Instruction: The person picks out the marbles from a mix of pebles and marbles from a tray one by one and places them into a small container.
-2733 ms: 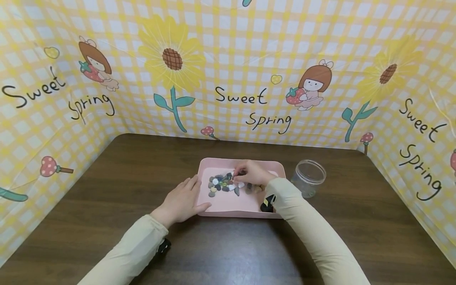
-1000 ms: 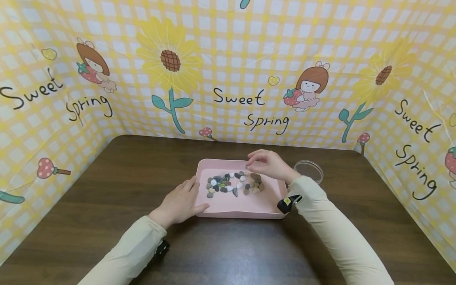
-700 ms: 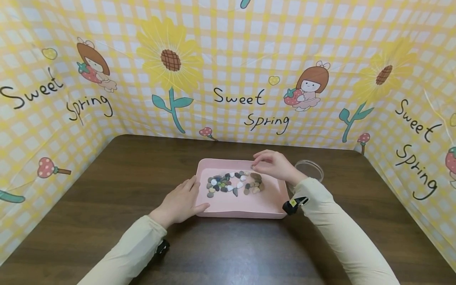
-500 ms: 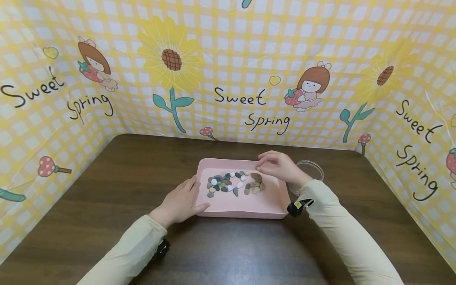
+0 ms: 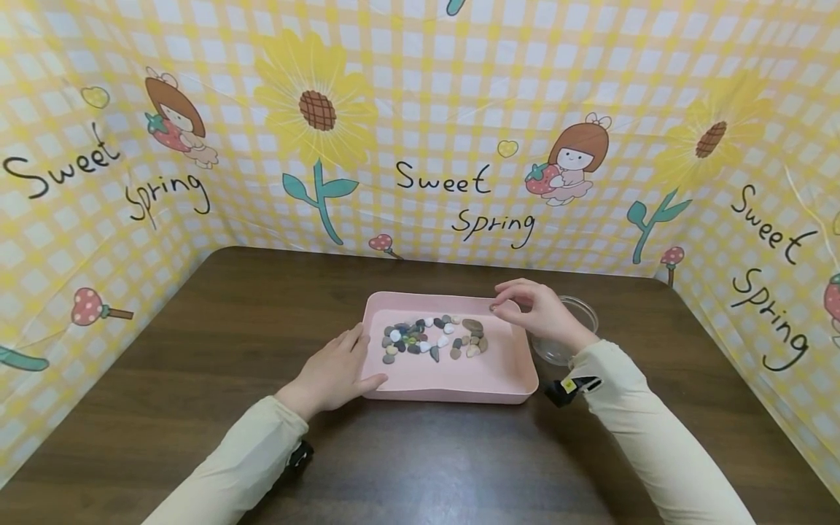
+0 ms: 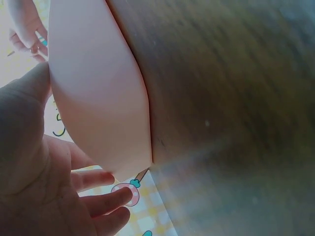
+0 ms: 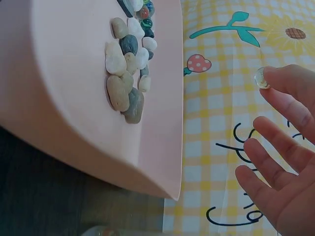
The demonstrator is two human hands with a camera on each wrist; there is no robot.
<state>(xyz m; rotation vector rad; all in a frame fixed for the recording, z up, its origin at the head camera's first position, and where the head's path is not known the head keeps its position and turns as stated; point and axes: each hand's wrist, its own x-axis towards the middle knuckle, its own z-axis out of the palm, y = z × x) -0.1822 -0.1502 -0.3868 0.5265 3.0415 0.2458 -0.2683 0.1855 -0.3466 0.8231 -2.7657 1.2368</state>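
In the head view my left hand (image 5: 327, 375) lies against the left end of a pink tray (image 5: 453, 379), its fingers extended along the rim. The left wrist view shows the thumb at the tray's wall and the other fingers spread below it. My right hand (image 5: 541, 312) hovers above the tray's far right corner. Between thumb and index finger it pinches a clear glass marble (image 7: 262, 77); the other fingers are spread. White, grey and tan pebbles (image 7: 117, 91) lie in the tray, with a few coloured glass marbles (image 7: 146, 23) among them.
A clear round jar (image 5: 554, 355) without a lid stands right of the tray, partly hidden behind my right hand. Both rest on a dark wooden table (image 5: 197, 364). A yellow checked cloth (image 5: 446, 95) rises behind the table and at both sides.
My right hand has moved from over the pebbles to the right, toward the jar, with the small marble between its fingertips. My left hand stays at the tray's left end.
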